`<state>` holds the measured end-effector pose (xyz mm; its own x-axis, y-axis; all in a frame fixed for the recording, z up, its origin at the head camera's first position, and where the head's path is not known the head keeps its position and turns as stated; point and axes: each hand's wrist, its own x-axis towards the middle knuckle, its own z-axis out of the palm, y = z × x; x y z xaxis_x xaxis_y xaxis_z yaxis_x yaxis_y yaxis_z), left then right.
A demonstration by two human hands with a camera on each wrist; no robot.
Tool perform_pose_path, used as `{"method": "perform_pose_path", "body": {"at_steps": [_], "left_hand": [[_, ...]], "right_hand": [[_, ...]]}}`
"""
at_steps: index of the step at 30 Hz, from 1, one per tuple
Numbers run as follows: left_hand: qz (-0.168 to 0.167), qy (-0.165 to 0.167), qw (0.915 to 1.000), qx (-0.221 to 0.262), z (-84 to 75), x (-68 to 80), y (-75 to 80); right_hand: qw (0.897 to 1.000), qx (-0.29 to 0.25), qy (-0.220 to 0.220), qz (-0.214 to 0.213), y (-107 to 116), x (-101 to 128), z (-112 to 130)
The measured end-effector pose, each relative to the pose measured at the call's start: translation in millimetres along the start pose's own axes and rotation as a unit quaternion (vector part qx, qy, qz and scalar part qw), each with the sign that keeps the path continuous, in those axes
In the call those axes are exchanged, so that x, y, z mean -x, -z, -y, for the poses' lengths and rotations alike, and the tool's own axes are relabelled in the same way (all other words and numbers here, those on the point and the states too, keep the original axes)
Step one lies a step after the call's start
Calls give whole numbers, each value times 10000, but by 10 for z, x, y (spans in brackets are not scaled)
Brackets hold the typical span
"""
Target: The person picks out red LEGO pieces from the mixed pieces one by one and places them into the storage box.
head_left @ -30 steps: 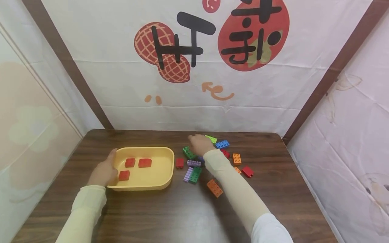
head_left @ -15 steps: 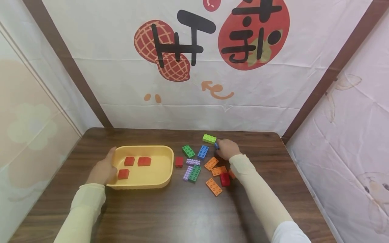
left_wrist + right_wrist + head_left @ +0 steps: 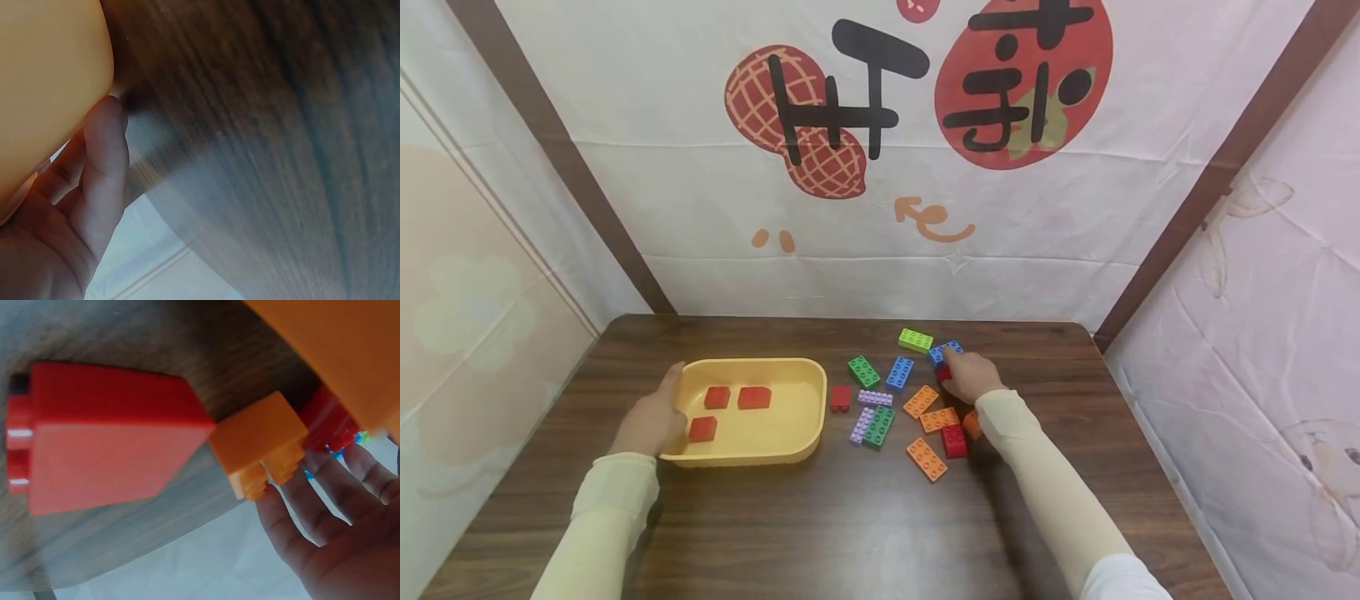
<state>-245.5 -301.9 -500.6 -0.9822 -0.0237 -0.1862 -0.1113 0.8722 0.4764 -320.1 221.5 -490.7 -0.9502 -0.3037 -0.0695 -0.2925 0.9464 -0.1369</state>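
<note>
No brand marks legible on any brick; only large black painted characters over a red peanut and a red strawberry shape on the white backdrop (image 3: pixel 880 125), unreadable as words. Left hand (image 3: pixel 651 421) curled round the near left rim of the yellow tray (image 3: pixel 805 375), thumb over the edge, fingers pressed against the outer wall as the left wrist view shows; three red bricks (image 3: pixel 733 400) lying inside the tray. Right hand (image 3: pixel 972 377) resting on the dark wooden table (image 3: pixel 850 517) at the far right of the brick scatter, fingers loosely bent and reaching onto a small red brick (image 3: pixel 943 372) just beside the blue brick (image 3: pixel 945 352); firm pinch or mere touch — cannot tell, the knuckles hiding the fingertips. In the right wrist view, fingers (image 3: pixel 325 512) spread and fairly straight near red and orange bricks. Lime brick (image 3: pixel 916 339) just beyond, second blue brick (image 3: pixel 900 372) and green brick (image 3: pixel 863 371) to the left, orange bricks (image 3: pixel 927 433) and another red brick (image 3: pixel 953 440) nearer the body. Compared with half a second ago: right hand drawn slightly nearer, uncovering the blue brick; left hand and tray unmoved.
</note>
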Motion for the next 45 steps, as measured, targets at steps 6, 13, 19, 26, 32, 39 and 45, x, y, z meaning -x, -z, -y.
{"method": "perform_pose_path", "body": {"at_steps": [6,13,19,26,32,39,45], "left_hand": [[43,70,10000,28,0,20,23],[54,15,10000,42,17,24,41],[-136,-97,9999,4,31,29,62],[-165,-99,9998,5,34,46,61],[-92,-65,9999,54,28,49,54],[-23,-80,9999,80,-4,41,33],[27,-18,10000,63,-16,45,46]], "right_hand": [[9999,-155,54,-55,-25,16,-13],[9990,-414,-25,-138,-31,45,-9],[9973,-671,-66,-273,38,54,24],[9962,-799,92,-337,151,79,91],[9954,-846,249,-382,194,97,134],[9955,-800,328,-389,182,119,180],[9963,-702,344,-346,194,124,262]]}}
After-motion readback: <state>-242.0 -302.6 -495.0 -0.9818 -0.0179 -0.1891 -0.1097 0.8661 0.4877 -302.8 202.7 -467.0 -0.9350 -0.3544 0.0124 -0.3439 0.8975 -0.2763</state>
